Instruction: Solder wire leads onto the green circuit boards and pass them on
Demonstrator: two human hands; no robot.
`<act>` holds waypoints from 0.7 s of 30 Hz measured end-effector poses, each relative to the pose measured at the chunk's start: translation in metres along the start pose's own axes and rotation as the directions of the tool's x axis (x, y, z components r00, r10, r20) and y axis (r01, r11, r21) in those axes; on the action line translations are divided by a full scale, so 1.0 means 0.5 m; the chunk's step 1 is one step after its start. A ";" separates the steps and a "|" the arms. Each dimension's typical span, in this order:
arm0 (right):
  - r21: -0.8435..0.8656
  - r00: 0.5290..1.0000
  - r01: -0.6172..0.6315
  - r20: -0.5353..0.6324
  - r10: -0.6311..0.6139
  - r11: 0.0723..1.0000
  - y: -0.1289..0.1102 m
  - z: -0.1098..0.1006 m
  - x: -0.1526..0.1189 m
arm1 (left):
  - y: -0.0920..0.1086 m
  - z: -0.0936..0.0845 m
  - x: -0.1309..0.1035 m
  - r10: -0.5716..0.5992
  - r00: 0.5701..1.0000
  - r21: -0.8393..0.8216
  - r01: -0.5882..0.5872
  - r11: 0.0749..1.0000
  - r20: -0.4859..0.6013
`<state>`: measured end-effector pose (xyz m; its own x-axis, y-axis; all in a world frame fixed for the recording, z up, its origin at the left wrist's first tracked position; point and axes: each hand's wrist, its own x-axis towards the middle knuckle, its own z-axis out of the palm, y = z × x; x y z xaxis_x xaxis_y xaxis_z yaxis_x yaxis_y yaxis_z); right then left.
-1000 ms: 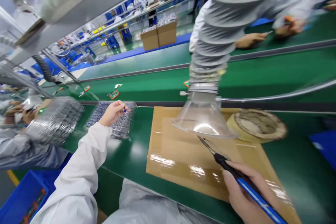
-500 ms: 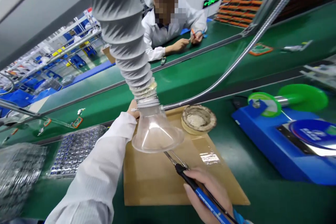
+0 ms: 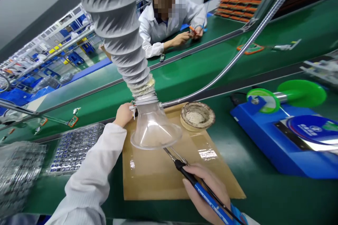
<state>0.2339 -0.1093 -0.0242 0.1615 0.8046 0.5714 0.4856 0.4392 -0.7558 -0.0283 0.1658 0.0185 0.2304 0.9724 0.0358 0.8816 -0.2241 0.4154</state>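
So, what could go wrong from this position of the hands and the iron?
1. The right hand holds the soldering iron with its tip just under the clear funnel hood; the tip might touch and mark the plastic.
2. The left hand is at the hood's neck, close above the tip, so a slip could burn it.
3. The tip hangs over taped cardboard, which may scorch.

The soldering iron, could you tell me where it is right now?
In the head view, the soldering iron is in the right hand, low centre-right, its tip over the cardboard mat under the clear funnel hood.
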 end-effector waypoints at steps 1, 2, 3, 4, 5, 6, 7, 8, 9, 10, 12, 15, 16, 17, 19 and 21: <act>0.010 1.000 0.002 0.002 -0.002 1.000 0.000 0.001 0.000 | -0.011 -0.004 -0.039 -0.018 1.000 0.030 0.019 0.999 -0.013; 0.017 1.000 0.000 0.003 0.000 1.000 0.000 0.003 0.000 | -0.023 -0.007 -0.081 -0.027 0.999 0.069 0.028 0.997 -0.021; 0.021 1.000 -0.006 0.005 0.006 1.000 -0.001 0.004 0.000 | -0.034 -0.008 -0.125 -0.022 1.000 0.110 0.024 0.994 -0.021; 0.025 1.000 -0.017 0.008 0.016 1.000 -0.001 0.006 0.001 | -0.043 -0.007 -0.169 -0.002 1.000 0.148 0.003 0.989 -0.008; 0.028 0.999 -0.030 0.015 0.030 0.999 -0.001 0.009 0.001 | -0.050 -0.004 -0.211 0.031 0.999 0.181 -0.033 0.983 0.015; 0.032 0.999 -0.042 0.023 0.042 0.999 -0.001 0.011 0.001 | -0.053 0.001 -0.249 0.078 0.996 0.203 -0.087 0.975 0.050; 0.033 0.998 -0.057 0.034 0.056 0.998 -0.001 0.015 0.000 | -0.051 0.007 -0.283 0.135 0.986 0.213 -0.153 0.965 0.096; 0.031 0.997 -0.072 0.044 0.070 0.997 -0.001 0.018 -0.001 | -0.045 0.015 -0.310 0.196 0.968 0.217 -0.227 0.949 0.154; 0.026 0.995 -0.085 0.049 0.084 0.996 -0.001 0.021 -0.002 | -0.035 0.023 -0.332 0.258 0.941 0.218 -0.305 0.927 0.219; 0.016 0.994 -0.099 0.051 0.098 0.995 0.000 0.025 -0.004 | -0.021 0.032 -0.348 0.312 0.908 0.217 -0.377 0.901 0.280; -0.005 0.990 -0.136 0.046 0.136 0.991 0.001 0.032 -0.008 | 0.013 0.048 -0.364 0.391 0.844 0.206 -0.484 0.851 0.367; -0.013 0.976 -0.210 0.064 0.210 0.978 0.003 0.041 -0.012 | 0.051 0.055 -0.367 0.467 0.790 0.159 -0.560 0.813 0.396; -0.008 0.968 -0.233 0.092 0.233 0.972 0.004 0.044 -0.013 | 0.056 0.054 -0.367 0.484 0.783 0.126 -0.566 0.815 0.390; -0.001 0.958 -0.252 0.144 0.249 0.968 0.004 0.048 -0.013 | 0.056 0.052 -0.367 0.491 0.785 0.082 -0.557 0.826 0.377; 0.014 0.929 -0.271 0.266 0.257 0.963 0.005 0.059 -0.011 | 0.045 0.047 -0.372 0.463 0.821 -0.052 -0.475 0.879 0.333; 0.019 0.904 -0.247 0.365 0.223 0.969 0.006 0.072 -0.009 | 0.028 0.044 -0.381 0.358 0.896 -0.235 -0.300 0.924 0.264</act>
<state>0.2036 -0.0970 -0.0407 -0.0595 0.9712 0.2306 0.4143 0.2341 -0.8795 -0.0509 -0.0241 -0.0022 0.6306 0.7739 -0.0589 0.6491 -0.4843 0.5865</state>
